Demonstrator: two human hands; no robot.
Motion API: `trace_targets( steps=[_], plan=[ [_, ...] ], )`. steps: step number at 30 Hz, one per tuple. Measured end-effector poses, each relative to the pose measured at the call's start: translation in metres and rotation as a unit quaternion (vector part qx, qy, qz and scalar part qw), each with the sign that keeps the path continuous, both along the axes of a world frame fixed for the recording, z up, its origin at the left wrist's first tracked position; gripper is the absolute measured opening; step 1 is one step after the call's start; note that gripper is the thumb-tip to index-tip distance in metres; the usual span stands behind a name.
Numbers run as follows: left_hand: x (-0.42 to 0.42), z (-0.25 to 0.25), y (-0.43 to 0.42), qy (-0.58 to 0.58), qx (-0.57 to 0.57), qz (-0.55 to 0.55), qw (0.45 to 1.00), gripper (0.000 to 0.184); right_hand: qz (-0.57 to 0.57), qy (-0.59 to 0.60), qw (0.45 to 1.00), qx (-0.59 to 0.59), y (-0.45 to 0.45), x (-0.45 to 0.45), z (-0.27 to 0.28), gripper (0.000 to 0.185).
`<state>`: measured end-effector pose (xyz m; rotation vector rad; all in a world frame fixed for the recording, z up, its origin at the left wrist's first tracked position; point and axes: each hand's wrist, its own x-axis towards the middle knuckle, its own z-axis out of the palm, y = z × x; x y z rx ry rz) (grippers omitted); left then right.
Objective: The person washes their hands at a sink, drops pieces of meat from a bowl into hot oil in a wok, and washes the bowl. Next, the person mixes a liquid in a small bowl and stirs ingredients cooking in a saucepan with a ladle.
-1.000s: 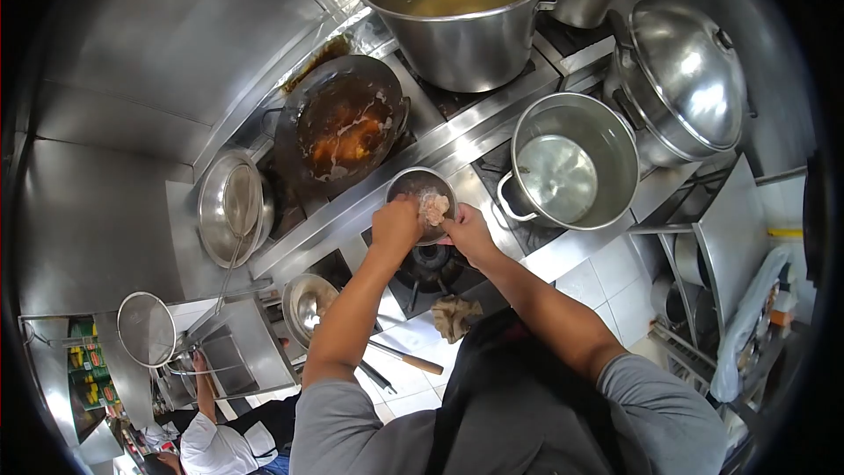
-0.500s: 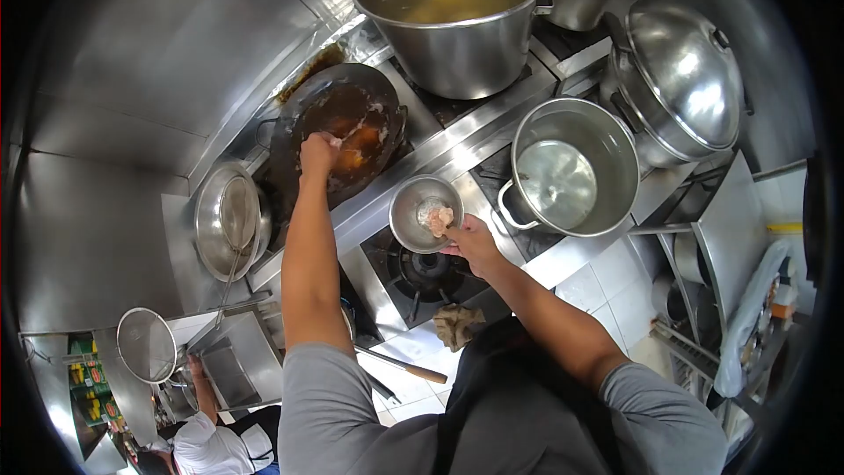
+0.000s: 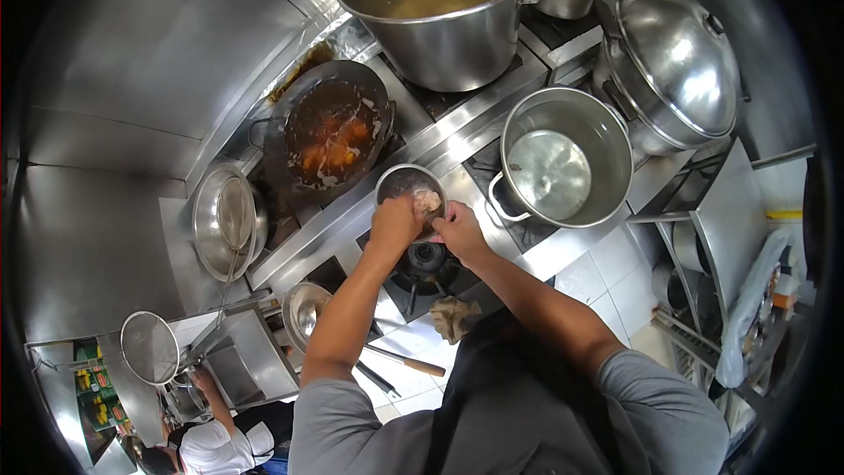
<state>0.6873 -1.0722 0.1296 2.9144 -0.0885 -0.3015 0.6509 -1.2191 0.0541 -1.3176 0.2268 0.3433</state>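
Note:
A small metal bowl (image 3: 410, 178) with pale pink raw pieces (image 3: 427, 200) inside is in front of me, above a burner (image 3: 425, 257). My right hand (image 3: 460, 230) grips the bowl's right rim. Inside the bowl's left side, my left hand (image 3: 396, 222) has its fingers down and closed at the pieces; what they hold, if anything, is hidden. Up and to the left, a dark wok (image 3: 283, 136) holds brown oil with orange-brown pieces (image 3: 330, 145) frying among pale foam.
A large pot of yellowish liquid (image 3: 431, 44) stands at the back. An open pot (image 3: 563, 158) and a lidded pot (image 3: 686, 62) are on the right. Strainers (image 3: 149, 347) and a metal bowl (image 3: 207, 237) lie left. Another person (image 3: 215, 449) works at lower left.
My left hand went from the small bowl to over the wok, and is now back in the bowl. My right hand has stayed on the bowl's rim.

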Motion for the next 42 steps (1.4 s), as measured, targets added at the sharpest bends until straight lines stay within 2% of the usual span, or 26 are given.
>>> trace_targets(
  steps=[2,3,5,6,8,10,12,14,16,19,22,23,24,26,28,30,32,33,35,36,38,40,42],
  plan=[
    [0.002,0.002,0.01,-0.003,0.005,0.0,1.0,0.024,-0.016,0.047,0.998,0.039,-0.002,-0.001,0.004,0.023],
    [0.001,0.012,0.016,-0.028,-0.028,0.0,0.999,0.023,-0.017,0.048,0.998,0.038,-0.003,-0.001,0.004,0.023],
    [0.001,0.039,0.025,-0.045,-0.12,0.0,0.992,0.019,-0.039,0.076,0.989,0.123,-0.004,0.0,0.004,0.02],
    [0.004,0.049,0.032,-0.044,-0.12,-0.001,0.992,0.019,-0.04,0.077,0.989,0.123,-0.005,0.001,0.008,0.02],
    [0.021,0.063,0.048,0.049,-0.295,0.053,0.953,0.021,-0.042,0.108,0.974,0.193,-0.009,0.003,0.015,0.016],
    [0.055,0.075,0.066,-0.012,-0.328,0.051,0.943,0.022,-0.039,0.108,0.976,0.183,-0.01,0.006,0.012,0.015],
    [0.102,0.078,0.084,-0.084,-0.274,0.035,0.957,0.017,-0.033,0.109,0.978,0.175,-0.008,0.006,0.01,0.013],
    [0.15,0.062,0.098,-0.115,-0.177,0.075,0.975,0.026,-0.039,0.135,0.974,0.175,-0.006,0.006,0.011,0.012],
    [0.19,0.032,0.113,-0.056,-0.1,0.106,0.988,0.027,-0.037,0.137,0.974,0.177,-0.008,0.004,0.019,0.011],
    [0.232,-0.019,0.131,-0.096,-0.044,0.134,0.985,0.027,-0.04,0.149,0.974,0.166,-0.012,0.004,0.025,0.011],
    [0.232,-0.002,0.123,-0.144,-0.014,0.149,0.978,0.023,-0.047,0.154,0.975,0.15,-0.018,0.006,0.025,0.01],
    [0.228,0.001,0.12,-0.202,-0.016,0.149,0.968,0.02,-0.052,0.152,0.976,0.148,-0.021,0.005,0.025,0.01],
    [0.214,0.018,0.107,-0.198,-0.017,0.147,0.969,0.02,-0.054,0.155,0.975,0.147,-0.023,0.005,0.022,0.01],
    [0.162,0.066,0.067,-0.061,-0.138,-0.004,0.989,0.024,-0.051,0.118,0.979,0.156,-0.022,0.006,0.015,0.011],
    [0.104,0.072,0.031,0.074,-0.174,-0.136,0.972,0.02,-0.053,0.111,0.982,0.143,-0.019,0.007,0.022,0.014],
    [0.049,0.042,0.006,0.035,-0.081,-0.163,0.983,0.024,-0.032,0.076,0.985,0.15,-0.013,0.008,0.021,0.017],
    [0.026,0.01,-0.002,0.014,0.063,-0.129,0.99,0.029,-0.014,0.066,0.99,0.124,-0.007,0.008,0.019,0.019],
    [0.019,0.003,0.005,0.013,0.063,-0.125,0.99,0.029,-0.003,0.055,0.994,0.095,-0.005,0.009,0.018,0.02],
    [0.018,-0.003,0.02,-0.032,0.045,-0.088,0.995,0.024,-0.003,0.082,0.99,0.119,-0.005,0.008,0.016,0.02],
    [0.023,0.015,0.025,-0.035,0.047,-0.085,0.995,0.024,-0.007,0.112,0.984,0.141,-0.004,0.006,0.013,0.02],
    [0.04,0.056,0.05,-0.129,-0.103,-0.032,0.986,0.018,-0.001,0.131,0.982,0.138,-0.005,0.008,0.006,0.017],
    [0.073,0.076,0.094,-0.229,-0.024,-0.023,0.973,0.017,0.002,0.152,0.98,0.132,-0.005,0.007,0.007,0.013],
    [0.117,0.068,0.146,-0.135,-0.011,0.098,0.986,0.021,0.011,0.162,0.98,0.119,-0.008,0.007,0.022,0.007]
  ],
)
